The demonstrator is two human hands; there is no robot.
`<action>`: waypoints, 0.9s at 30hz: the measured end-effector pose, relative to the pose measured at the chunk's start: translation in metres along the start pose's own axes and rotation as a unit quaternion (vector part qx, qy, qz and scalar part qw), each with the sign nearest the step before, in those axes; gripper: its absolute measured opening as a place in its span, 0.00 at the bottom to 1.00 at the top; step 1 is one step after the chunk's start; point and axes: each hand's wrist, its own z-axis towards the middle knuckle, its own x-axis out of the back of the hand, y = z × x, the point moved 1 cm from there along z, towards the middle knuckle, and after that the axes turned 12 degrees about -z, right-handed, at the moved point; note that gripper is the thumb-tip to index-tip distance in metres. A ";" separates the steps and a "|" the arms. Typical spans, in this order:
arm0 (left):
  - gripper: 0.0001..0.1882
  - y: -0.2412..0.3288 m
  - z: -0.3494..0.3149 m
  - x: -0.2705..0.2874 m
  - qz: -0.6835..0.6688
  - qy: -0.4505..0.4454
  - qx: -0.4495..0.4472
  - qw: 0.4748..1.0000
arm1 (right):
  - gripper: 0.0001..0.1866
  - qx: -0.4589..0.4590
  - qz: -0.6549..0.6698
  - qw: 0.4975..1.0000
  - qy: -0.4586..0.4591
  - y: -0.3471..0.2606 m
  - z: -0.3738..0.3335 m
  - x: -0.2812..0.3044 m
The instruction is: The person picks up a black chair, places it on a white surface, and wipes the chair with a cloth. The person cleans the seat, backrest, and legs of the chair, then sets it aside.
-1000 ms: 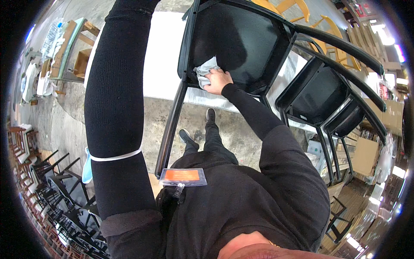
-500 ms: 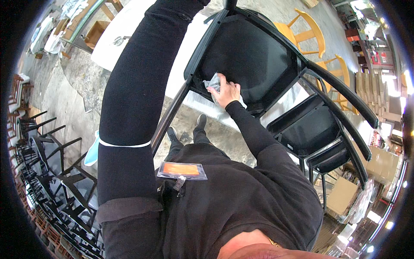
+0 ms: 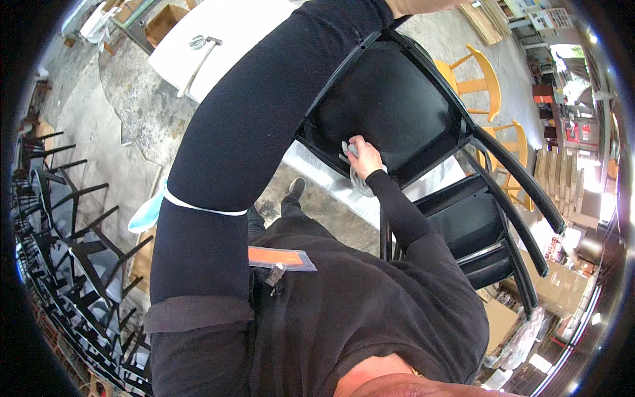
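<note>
A black chair [image 3: 390, 99] is turned over in front of me, the dark underside of its seat facing me. Fingers of my right hand [image 3: 368, 157] are closed on a grey cloth [image 3: 360, 184], held against the near left edge of that underside. Beyond a long black sleeve, my left hand [image 3: 430, 5] appears at the top edge beside an upper corner of the chair; its fingers are cut off from view. A light blue face mask [image 3: 149, 213] hangs by its loop from my left arm. Right of the overturned chair is another black chair [image 3: 456, 221].
A white-covered table [image 3: 231, 23] bears a hammer [image 3: 200, 67]. Stacked black chairs [image 3: 86, 245] crowd the left side. Yellow wooden chairs [image 3: 486, 86] stand beyond on the right, near cardboard boxes [image 3: 562, 284] and stacked flat panels [image 3: 552, 175].
My left arm has swung to the right, and its hand has come into view at the top. My right hand with the cloth has shifted slightly right and nearer. The hammer now shows fully.
</note>
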 end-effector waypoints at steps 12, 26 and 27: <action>0.09 -0.001 0.002 0.001 0.055 -0.018 -0.059 0.997 | 0.07 0.106 -0.077 0.987 0.097 -0.047 0.031 -0.044; 0.07 -0.001 0.002 0.000 0.042 0.003 -0.049 0.998 | 0.20 0.077 -0.124 0.987 -0.064 -0.030 0.015 -0.031; 0.07 0.000 0.002 0.000 0.053 -0.004 -0.045 0.998 | 0.21 0.079 -0.120 0.988 -0.064 -0.025 0.009 -0.027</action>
